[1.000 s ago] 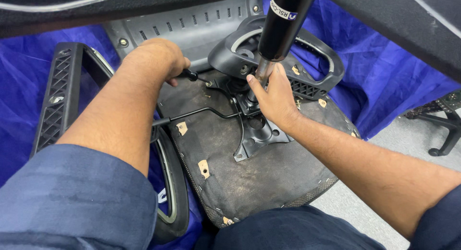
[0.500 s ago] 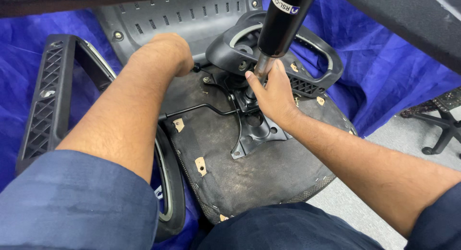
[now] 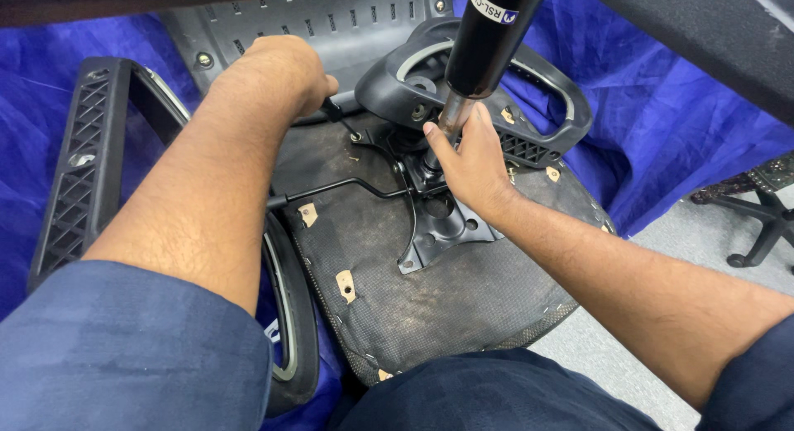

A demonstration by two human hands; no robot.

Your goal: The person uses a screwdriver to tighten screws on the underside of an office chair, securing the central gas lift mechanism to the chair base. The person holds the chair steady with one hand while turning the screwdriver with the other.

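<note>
Your right hand (image 3: 467,162) is closed around the silver metal piston rod (image 3: 453,117) under the black gas-lift cylinder (image 3: 492,34), above the black steel mounting plate (image 3: 442,228) on the upturned dark seat base (image 3: 463,299). Your left hand (image 3: 277,71) is curled around a black lever handle (image 3: 332,110), fingers hidden.

blue cloth (image 3: 678,125) spread over grey floor (image 3: 662,315); wheeled chair base (image 3: 757,212) at right edge.

The left hand (image 3: 285,75) has shifted slightly right along the black lever (image 3: 335,112).
</note>
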